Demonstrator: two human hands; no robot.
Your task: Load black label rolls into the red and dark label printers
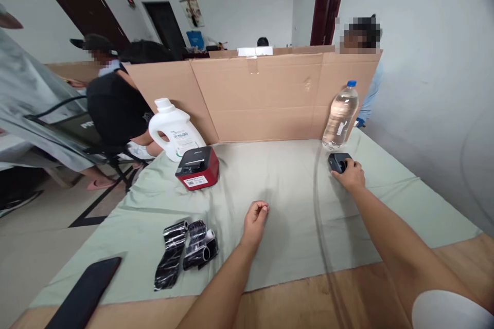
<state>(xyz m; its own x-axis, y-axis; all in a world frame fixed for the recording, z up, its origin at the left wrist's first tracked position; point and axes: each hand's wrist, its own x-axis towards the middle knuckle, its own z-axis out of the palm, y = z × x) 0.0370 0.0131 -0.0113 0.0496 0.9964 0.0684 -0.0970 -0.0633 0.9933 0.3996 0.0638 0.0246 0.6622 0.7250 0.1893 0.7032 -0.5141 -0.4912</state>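
My right hand point(351, 175) reaches far right and grips a small black device point(338, 162) lying on the pale green cloth point(285, 200), just in front of a clear water bottle point(341, 115) with a blue cap. My left hand point(254, 223) rests loosely curled on the cloth near the middle, holding nothing. To its left lie black ribbon rolls point(187, 249) partly unwound. A red and black label printer point(197, 167) sits further back on the left.
A white detergent jug point(173, 131) stands behind the printer. A cardboard screen point(266, 95) walls the table's far side, with people seated beyond and at left. A black phone-like slab point(87, 293) lies at the near left corner. Wooden table edge point(309, 298) shows in front.
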